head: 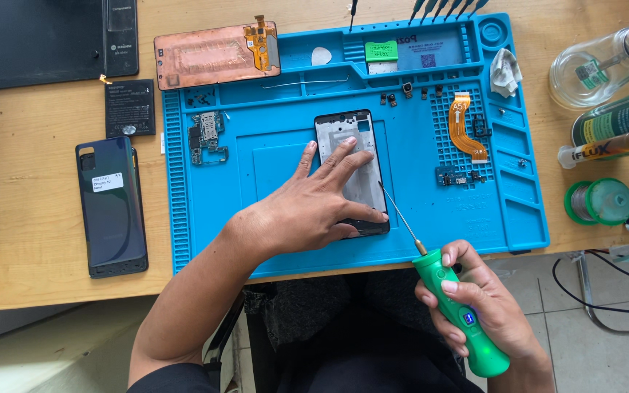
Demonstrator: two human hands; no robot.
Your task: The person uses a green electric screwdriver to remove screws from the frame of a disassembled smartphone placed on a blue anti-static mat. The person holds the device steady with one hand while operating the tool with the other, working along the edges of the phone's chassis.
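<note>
The phone frame (349, 156) is lying flat near the middle of the blue work mat (285, 255), stripped to its bare metal inside, long side running away from the person. The left hand (313, 206) is pressing down on it with fingers spread wide apart, fingertips resting on the metal and the thumb hooking the near right edge. The right hand (475, 302) is gripping a green powered screwdriver (460, 313), fingers wrapped tight around the handle; its thin shaft is slanting up and left, and the tip is sitting just at the frame's right edge.

To do this well, I judge the spread hand should be keeping the frame from sliding, and the shaft should be standing more upright over a screw so the tip seats squarely.

Around it on the mat, a small circuit board (207, 136) is lying to the left and an orange ribbon cable (464, 125) to the right. A copper-backed screen (216, 52) is resting at the top left corner, and a dark back cover (111, 206) is lying on the wooden table (30, 240).
</note>
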